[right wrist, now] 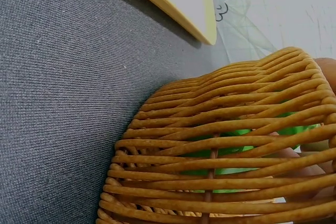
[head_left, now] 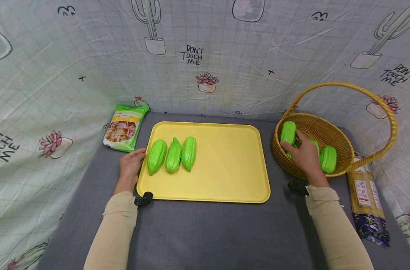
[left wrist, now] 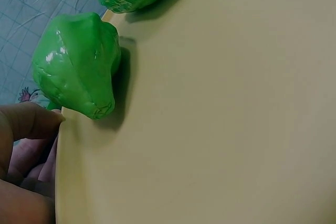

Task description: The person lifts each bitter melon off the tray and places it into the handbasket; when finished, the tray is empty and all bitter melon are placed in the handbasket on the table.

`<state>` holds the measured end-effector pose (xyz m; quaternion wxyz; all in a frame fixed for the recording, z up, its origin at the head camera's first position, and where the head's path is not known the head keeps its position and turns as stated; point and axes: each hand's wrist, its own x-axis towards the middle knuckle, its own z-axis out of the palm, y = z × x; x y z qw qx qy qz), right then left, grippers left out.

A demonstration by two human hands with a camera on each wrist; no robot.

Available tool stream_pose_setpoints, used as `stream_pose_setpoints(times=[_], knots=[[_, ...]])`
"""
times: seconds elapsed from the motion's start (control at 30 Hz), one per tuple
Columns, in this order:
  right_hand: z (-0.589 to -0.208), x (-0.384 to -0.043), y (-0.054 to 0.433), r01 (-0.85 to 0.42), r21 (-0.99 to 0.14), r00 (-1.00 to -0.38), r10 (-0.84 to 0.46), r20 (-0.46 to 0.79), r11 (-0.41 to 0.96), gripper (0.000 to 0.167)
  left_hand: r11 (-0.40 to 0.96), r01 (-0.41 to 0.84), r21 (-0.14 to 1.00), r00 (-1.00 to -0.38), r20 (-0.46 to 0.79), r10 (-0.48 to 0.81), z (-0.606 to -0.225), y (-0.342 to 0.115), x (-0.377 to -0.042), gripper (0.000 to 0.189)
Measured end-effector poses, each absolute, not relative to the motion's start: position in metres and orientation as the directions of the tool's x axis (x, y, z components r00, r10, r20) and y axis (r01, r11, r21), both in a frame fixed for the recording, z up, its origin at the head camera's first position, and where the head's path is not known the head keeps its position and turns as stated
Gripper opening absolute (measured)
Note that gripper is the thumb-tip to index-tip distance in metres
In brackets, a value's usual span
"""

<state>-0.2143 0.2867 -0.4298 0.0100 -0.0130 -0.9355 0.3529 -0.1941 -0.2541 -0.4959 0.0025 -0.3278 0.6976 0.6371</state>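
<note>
My right hand (head_left: 305, 153) reaches into the wicker basket (head_left: 311, 119) and grips a ridged, bright green star fruit (head_left: 288, 132) near its left rim. More green star fruits (head_left: 328, 159) lie in the basket around the hand. Through the weave in the right wrist view, parts of the fingers (right wrist: 307, 174) and green fruit show. At the left side of the yellow tray (head_left: 225, 165), my left hand (head_left: 130, 165) holds the rim, fingertips right at the edge. Three green star fruits (head_left: 172, 155) lie side by side on the tray's left half.
A green and white food packet (head_left: 124, 127) lies behind my left hand. Right of the basket lies a long pack of dry noodles (head_left: 367, 198). The basket's tall handle (head_left: 392, 120) arches over its right side. Printed cloth (head_left: 238, 82) hangs behind the grey table (head_left: 211, 232).
</note>
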Motion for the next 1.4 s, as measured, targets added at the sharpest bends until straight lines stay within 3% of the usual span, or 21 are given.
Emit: stream_pose_setpoints(times=[0.73, 0.93, 1.2, 1.4], knots=[[-0.428, -0.211, 0.283, -0.013, -0.609, -1.0, 0.005, 0.028, 0.793, 0.082, -0.034, -0.458, 0.888, -0.776, -0.418, -0.471, -0.496, -0.253, -0.193, 0.034], [-0.431, -0.209, 0.284, -0.031, -0.625, -0.996, 0.029, 0.086, 0.78, 0.073, -0.031, -0.457, 0.889, -0.782, -0.419, -0.461, -0.496, -0.254, -0.194, 0.035], [-0.429, -0.205, 0.286, 0.026, -0.636, -0.997, 0.07, 0.045, 0.772, 0.074, -0.031, -0.456, 0.889, -0.787, -0.419, -0.454, -0.496, -0.255, -0.193, 0.036], [-0.427, -0.203, 0.286, 0.0, -0.621, -0.993, 0.073, 0.092, 0.783, 0.069, -0.038, -0.449, 0.893, -0.789, -0.416, -0.453, -0.496, -0.255, -0.194, 0.036]])
